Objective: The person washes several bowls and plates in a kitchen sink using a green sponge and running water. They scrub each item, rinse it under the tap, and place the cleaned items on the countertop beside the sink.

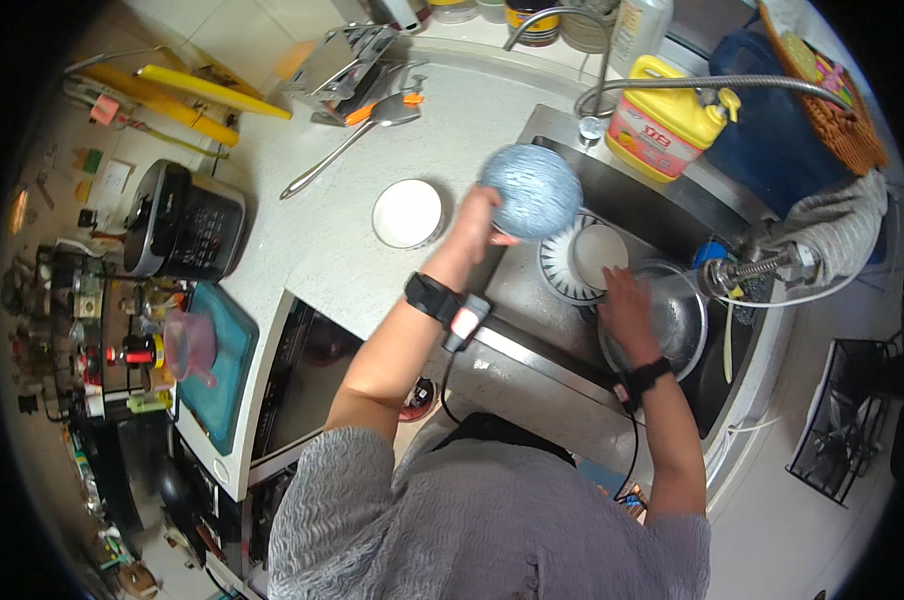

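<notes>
My left hand (pixel 480 221) grips a blue-grey streaked bowl (pixel 533 191) by its edge, raised over the left part of the sink (pixel 508 285). Down in the sink, the fingertips of my right hand (pixel 626 304) meet the edge of a small white bowl (pixel 600 255). Whether those fingers grip it is not clear. The white bowl rests in a larger dish with a dark leaf pattern (pixel 555 259). A clear basin (pixel 673 330) lies beside and partly under my right hand. On the counter, left of my left hand, stands another white bowl (pixel 407 214).
A flexible metal hose (pixel 722 81) arches over a yellow detergent jug (pixel 665 124) behind the sink. A slotless metal turner (pixel 347 146) lies on the counter (pixel 309 240) near a rice cooker (pixel 185 221). A cloth-wrapped faucet (pixel 767 270) juts in from the right.
</notes>
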A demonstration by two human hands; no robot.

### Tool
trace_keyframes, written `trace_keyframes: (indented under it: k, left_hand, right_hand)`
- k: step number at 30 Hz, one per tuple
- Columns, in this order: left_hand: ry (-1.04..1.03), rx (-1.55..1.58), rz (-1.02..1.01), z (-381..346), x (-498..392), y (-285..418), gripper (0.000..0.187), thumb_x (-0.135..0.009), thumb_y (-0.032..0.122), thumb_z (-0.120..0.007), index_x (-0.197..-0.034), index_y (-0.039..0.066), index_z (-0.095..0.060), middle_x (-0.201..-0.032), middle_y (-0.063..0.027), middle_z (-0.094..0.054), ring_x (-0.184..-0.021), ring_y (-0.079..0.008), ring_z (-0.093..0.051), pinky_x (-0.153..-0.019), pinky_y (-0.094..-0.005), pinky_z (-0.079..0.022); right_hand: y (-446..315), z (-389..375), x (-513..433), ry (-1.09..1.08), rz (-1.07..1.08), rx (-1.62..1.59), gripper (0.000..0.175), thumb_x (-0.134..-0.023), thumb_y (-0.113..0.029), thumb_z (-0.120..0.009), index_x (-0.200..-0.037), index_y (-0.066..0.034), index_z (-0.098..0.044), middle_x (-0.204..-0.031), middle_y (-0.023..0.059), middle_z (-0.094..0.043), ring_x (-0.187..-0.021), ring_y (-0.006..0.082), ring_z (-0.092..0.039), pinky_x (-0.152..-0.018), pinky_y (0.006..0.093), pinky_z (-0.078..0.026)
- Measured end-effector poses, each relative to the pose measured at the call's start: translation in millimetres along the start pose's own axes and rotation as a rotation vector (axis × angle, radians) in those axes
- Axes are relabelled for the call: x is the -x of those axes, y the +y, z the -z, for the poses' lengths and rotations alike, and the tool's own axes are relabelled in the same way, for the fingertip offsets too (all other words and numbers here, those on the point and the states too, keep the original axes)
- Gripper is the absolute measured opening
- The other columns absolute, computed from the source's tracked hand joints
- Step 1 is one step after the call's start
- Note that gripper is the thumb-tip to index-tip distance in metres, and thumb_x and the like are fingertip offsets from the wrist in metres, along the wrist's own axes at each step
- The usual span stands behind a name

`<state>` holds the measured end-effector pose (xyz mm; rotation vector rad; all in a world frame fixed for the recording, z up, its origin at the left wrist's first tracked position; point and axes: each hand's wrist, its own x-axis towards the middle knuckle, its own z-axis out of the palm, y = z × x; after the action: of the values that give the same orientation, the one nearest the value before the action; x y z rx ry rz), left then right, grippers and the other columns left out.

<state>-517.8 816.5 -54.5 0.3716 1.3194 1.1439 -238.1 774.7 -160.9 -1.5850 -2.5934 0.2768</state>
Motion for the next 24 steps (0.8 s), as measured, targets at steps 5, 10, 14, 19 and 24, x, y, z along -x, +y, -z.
trace_keyframes:
  k: [5,10,14,19,24]
  left_hand:
    - [0.153,0.216,-0.022,21,-54,15,0.029,-0.078,0.007,-0.040,-0.103,-0.008,-0.037,-0.100,-0.0222,-0.045,-0.079,-0.0340,-0.057,-0.056,-0.0401,-0.058]
    - [0.298,0.278,-0.131,30,-83,14,0.005,-0.080,0.001,-0.042,-0.081,-0.004,-0.041,-0.076,-0.0104,-0.040,-0.061,-0.0208,-0.046,-0.061,-0.0368,-0.059]
    - [0.394,0.287,-0.114,30,-91,10,0.018,-0.083,0.002,-0.040,-0.092,-0.012,-0.045,-0.092,-0.0190,-0.050,-0.068,-0.0266,-0.061,-0.052,-0.0280,-0.058]
    - [0.441,0.390,-0.156,35,-103,-3,0.023,-0.086,0.006,-0.046,-0.099,-0.013,-0.044,-0.096,-0.0198,-0.051,-0.070,-0.0275,-0.060,-0.055,-0.0288,-0.059]
    - [0.267,0.336,-0.074,33,-79,-4,0.039,-0.082,0.022,-0.061,-0.104,-0.005,-0.044,-0.093,-0.0139,-0.050,-0.078,-0.0209,-0.053,-0.068,-0.0299,-0.054]
  right_hand:
    - [6,-39,-27,-0.168,0.071,0.058,0.032,-0.071,-0.014,-0.059,-0.102,-0.0119,-0.055,-0.092,0.0075,-0.060,-0.095,0.0235,-0.055,-0.094,0.0469,-0.030]
    - [16,-55,-32,-0.048,0.131,0.086,0.012,-0.070,-0.006,-0.051,-0.077,-0.0097,-0.059,-0.072,0.0080,-0.062,-0.075,0.0240,-0.059,-0.076,0.0370,-0.042]
    - [12,-48,-32,0.120,0.161,-0.057,0.003,-0.071,-0.007,-0.053,-0.072,-0.0080,-0.056,-0.069,0.0094,-0.060,-0.073,0.0258,-0.059,-0.070,0.0348,-0.043]
    - [19,-35,-19,0.226,-0.313,-0.776,0.010,-0.081,-0.019,-0.057,-0.081,-0.0092,-0.059,-0.074,0.0079,-0.061,-0.073,0.0217,-0.058,-0.073,0.0302,-0.042]
    - [58,-5,19,0.364,-0.703,-1.938,0.026,-0.089,-0.029,-0.052,-0.106,-0.0100,-0.055,-0.105,-0.0017,-0.058,-0.098,0.0125,-0.052,-0.085,0.0271,-0.040]
